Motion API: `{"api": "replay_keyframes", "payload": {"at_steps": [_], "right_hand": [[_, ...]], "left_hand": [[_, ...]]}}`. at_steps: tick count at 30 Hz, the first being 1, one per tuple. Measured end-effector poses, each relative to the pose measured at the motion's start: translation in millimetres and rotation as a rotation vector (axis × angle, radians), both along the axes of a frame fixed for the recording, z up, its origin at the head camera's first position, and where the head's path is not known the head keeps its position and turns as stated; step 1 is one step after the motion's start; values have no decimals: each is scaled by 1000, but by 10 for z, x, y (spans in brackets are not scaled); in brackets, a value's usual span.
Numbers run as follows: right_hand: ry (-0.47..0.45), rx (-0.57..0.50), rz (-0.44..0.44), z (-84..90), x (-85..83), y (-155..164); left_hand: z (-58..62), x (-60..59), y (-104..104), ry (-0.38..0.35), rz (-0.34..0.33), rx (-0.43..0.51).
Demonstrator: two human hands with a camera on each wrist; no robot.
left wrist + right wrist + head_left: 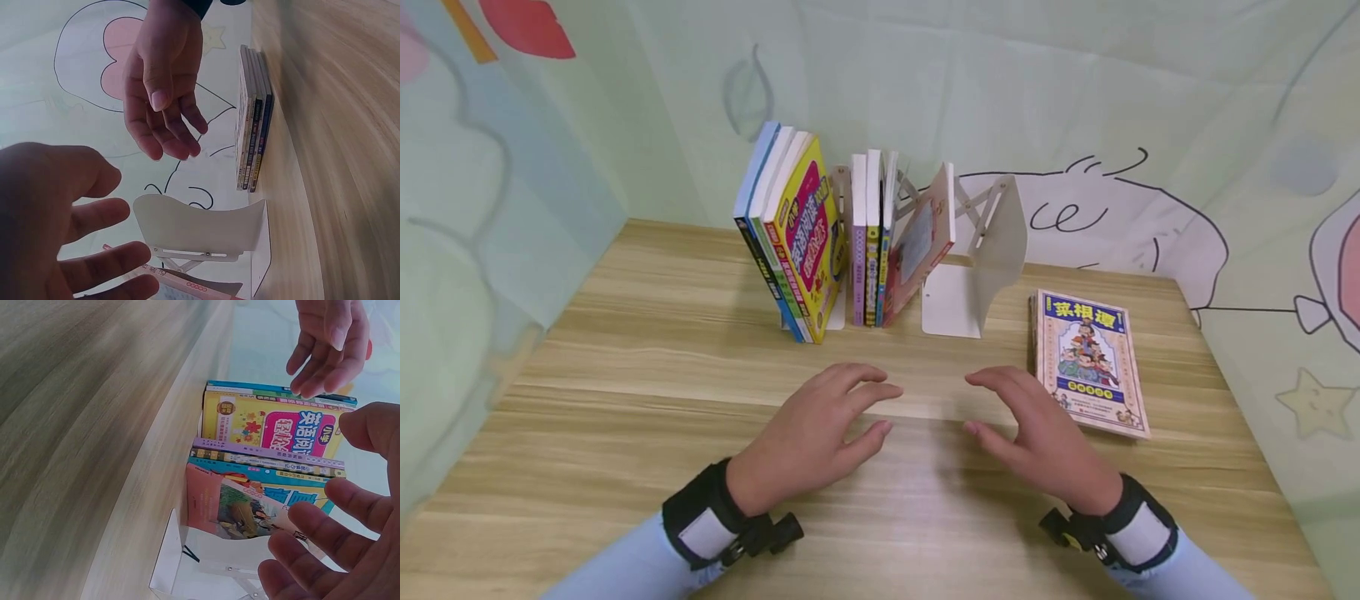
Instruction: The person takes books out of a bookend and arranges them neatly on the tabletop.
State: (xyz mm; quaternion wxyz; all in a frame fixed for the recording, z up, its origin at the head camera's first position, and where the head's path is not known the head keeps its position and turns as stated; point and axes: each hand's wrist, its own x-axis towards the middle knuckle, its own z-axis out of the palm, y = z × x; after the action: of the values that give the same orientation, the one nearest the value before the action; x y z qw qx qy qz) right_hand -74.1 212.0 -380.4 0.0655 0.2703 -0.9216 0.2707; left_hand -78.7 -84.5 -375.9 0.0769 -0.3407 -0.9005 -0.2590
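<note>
Both hands hover over the front of the table, palms facing each other and holding nothing. The left hand (816, 433) has its fingers loosely bent, in front of the upright books. My right hand (1045, 433) mirrors it, close to a stack of books (1093, 362) lying flat at the right, a blue-titled cartoon cover on top. Behind the hands stands a white metal expandable bookend (951, 300). Inside it are several thin upright books (871, 242) and a pink-red book (920, 242) leaning over. Larger books (793, 242), the outermost yellow, lean against its left outer side.
The wood-grain table (625, 400) meets a pale cartoon-printed cloth wall (880, 75) at the back and sides. The bookend's right plate (1003, 242) stands apart from the leaning book, with a gap between them.
</note>
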Motion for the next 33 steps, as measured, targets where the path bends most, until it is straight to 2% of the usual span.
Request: {"api": "replay_keyframes", "payload": {"at_steps": [11,18,26,33], "right_hand": [[-8,-10,1,-14,0,18],[-33,-13,-1,-17,19,19],[-12,-19,2,-48,18,47],[-2,-13,15,-70,3,49]], "left_hand": [[42,-36,45,26,-6,2],[137,-141,158,84,-27,34],[260,-372,353,168,-20,52],[403,-677,546,274,20,20]]}}
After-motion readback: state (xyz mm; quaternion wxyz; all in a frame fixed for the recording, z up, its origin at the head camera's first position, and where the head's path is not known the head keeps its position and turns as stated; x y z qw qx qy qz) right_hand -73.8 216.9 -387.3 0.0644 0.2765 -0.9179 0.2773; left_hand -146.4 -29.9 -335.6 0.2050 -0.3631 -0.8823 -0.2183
